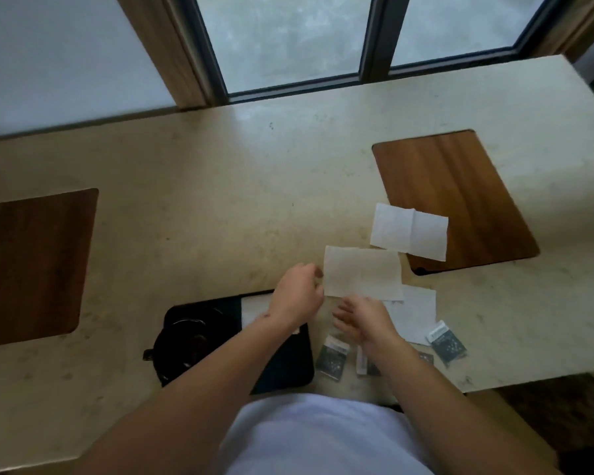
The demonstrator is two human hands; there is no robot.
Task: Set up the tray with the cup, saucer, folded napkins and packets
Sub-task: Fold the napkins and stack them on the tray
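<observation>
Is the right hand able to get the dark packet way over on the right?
Probably yes. The packet lies uncovered on the counter, just right of the right hand, and nothing sits between them.

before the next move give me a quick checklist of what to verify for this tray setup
1. Napkin in hand held by the left hand: ok; right hand's grip: cannot tell.
2. Black tray has bare room: ok.
3. Cup and saucer on the tray: ok.
4. All napkins folded: not ok, one lies open across the wooden board.
5. Packets on the tray: not ok, on the counter.
</observation>
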